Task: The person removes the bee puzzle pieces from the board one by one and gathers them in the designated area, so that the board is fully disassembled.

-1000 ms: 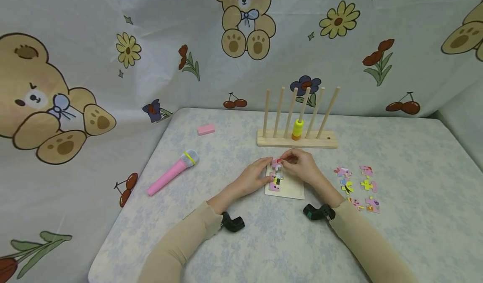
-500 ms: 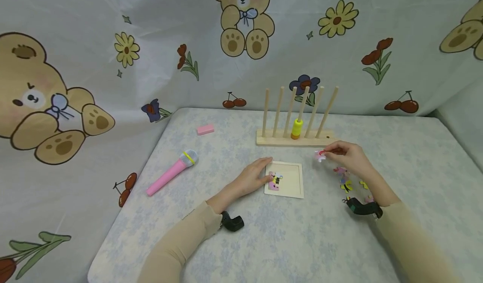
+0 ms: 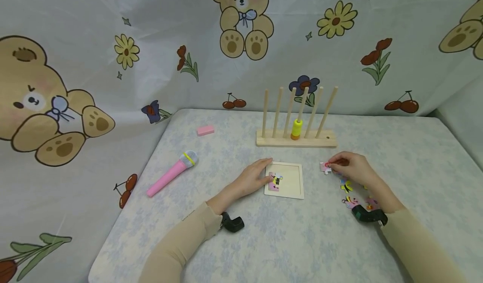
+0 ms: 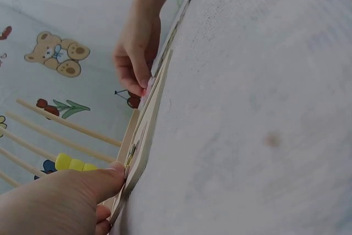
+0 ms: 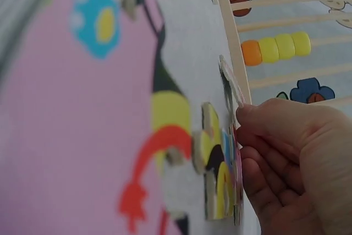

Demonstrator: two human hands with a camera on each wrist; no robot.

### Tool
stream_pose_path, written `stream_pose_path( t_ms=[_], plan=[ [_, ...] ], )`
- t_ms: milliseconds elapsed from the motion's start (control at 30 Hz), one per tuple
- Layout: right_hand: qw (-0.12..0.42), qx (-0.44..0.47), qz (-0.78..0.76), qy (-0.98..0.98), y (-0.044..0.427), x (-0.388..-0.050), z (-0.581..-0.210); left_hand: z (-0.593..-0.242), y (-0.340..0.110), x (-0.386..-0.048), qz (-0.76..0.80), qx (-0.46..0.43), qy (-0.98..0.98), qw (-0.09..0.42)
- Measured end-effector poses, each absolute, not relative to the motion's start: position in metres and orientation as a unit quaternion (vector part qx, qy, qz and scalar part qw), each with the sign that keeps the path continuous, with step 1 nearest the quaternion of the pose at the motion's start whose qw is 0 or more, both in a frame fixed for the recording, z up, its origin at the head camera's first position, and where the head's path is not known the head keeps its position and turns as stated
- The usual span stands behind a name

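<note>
My left hand (image 3: 250,178) grips the left edge of a square puzzle tray (image 3: 290,180), its thumb over the rim. Under the thumb tip, a puzzle piece (image 3: 276,185) in pink, yellow and black lies in the tray's lower left. To the right of the tray, my right hand (image 3: 352,167) pinches a pink and white puzzle piece (image 3: 325,167) between thumb and fingers. That piece stands tilted in the right wrist view, close over the table. Loose puzzle pieces (image 3: 351,202) lie below the right hand, partly hidden by it and the black wrist camera.
Behind the tray stands a wooden peg rack (image 3: 271,140) with upright rods and yellow and orange beads (image 3: 297,128) on one. A pink toy microphone (image 3: 170,175) and a pink block (image 3: 205,130) lie to the left. A bear-print cloth (image 3: 151,35) hangs behind the table.
The right hand has carried the pink puzzle piece out of the tray's upper left, rightward to the loose pieces, then slightly lower. The left hand stays on the tray.
</note>
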State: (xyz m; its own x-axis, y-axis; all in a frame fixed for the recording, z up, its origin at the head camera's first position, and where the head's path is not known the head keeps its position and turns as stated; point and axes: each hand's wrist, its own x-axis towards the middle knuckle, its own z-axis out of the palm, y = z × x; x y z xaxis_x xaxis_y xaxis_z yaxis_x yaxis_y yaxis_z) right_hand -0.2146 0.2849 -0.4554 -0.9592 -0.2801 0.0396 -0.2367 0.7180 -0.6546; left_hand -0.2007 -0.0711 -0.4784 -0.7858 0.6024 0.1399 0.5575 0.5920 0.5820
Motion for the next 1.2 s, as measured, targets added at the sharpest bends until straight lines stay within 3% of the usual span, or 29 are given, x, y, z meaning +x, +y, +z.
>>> stream_pose_path(
  t_ms=[367, 633, 767, 1033, 1200],
  plan=[
    [-0.047, -0.218, -0.280, 0.934, 0.280, -0.217, -0.452, -0.477, -0.071, -0.205, 0.305, 0.330, 0.893, 0.037],
    [-0.005, -0.176, -0.356, 0.918, 0.263, -0.214, -0.420, -0.474, -0.072, -0.207, 0.300, 0.333, 0.893, 0.047],
    [0.025, -0.223, -0.384, 0.896, 0.226, -0.213, -0.405, -0.471, -0.071, -0.208, 0.301, 0.323, 0.895, 0.062],
    [0.049, -0.313, -0.426, 0.848, 0.169, -0.200, -0.444, -0.473, -0.069, -0.203, 0.296, 0.320, 0.896, 0.078],
    [0.017, -0.333, -0.439, 0.834, 0.159, -0.196, -0.461, -0.476, -0.070, -0.200, 0.297, 0.319, 0.897, 0.076]
  ],
)
